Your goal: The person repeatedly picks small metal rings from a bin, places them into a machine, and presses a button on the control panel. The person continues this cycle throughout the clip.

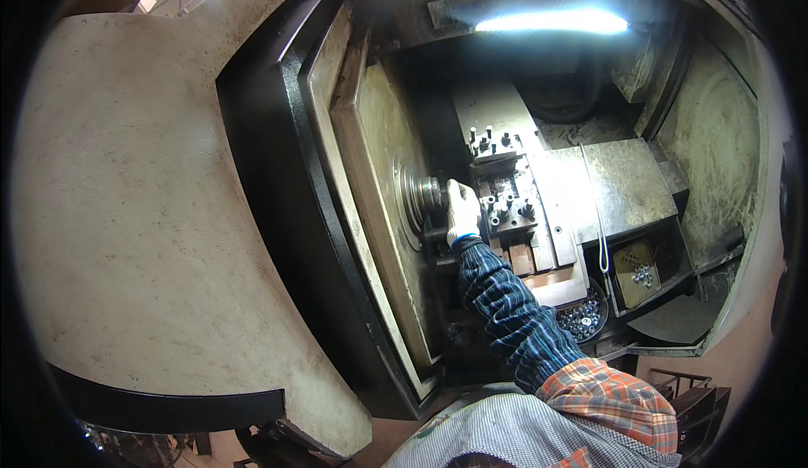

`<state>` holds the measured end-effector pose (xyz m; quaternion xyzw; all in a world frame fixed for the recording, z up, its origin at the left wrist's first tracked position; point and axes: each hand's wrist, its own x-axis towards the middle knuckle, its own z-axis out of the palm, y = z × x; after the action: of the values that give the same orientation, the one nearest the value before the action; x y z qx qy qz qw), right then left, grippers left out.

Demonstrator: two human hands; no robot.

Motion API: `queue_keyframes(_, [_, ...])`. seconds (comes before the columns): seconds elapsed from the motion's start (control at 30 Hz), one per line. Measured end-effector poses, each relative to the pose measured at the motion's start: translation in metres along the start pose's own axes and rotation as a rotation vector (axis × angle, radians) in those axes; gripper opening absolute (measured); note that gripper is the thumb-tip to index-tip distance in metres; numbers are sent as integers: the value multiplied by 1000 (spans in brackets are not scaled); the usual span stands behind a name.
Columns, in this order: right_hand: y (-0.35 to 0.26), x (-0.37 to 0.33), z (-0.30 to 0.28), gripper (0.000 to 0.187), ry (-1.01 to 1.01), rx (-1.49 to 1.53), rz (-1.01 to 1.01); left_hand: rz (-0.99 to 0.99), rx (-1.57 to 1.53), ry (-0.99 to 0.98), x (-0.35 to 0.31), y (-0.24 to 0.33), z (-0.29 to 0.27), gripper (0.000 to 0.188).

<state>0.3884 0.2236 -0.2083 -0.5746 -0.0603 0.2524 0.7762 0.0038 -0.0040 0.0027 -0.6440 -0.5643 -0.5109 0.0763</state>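
Note:
My right hand, in a white glove with a blue cuff, reaches into a lathe's work area. Its fingers are closed together right beside the round spindle nose, at its right-hand face. Whatever lies between the fingertips is hidden or too small to make out. A dark blue striped sleeve covers the forearm. Just right of the hand stands a tool block with several bolts, mounted on the metal slide. Farther back on the slide sits a second tool block. My left hand is out of view.
A round bowl of small shiny metal parts stands right of my forearm. Beyond it a tray holds more parts. A long looped metal rod lies over the flat cover. A lamp glows above; the machine's door rises at left.

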Motion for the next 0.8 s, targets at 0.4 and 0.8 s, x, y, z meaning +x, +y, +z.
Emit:
queue_keyframes(0.4, [-31,-31,-14,75,-406,-782,-130,2,-21,-10,4,-6,11,38])
queue_keyframes(0.8, [-52,-22,-7,83,-483,-1218,-303,9,-41,-25,5,-13,12,36])
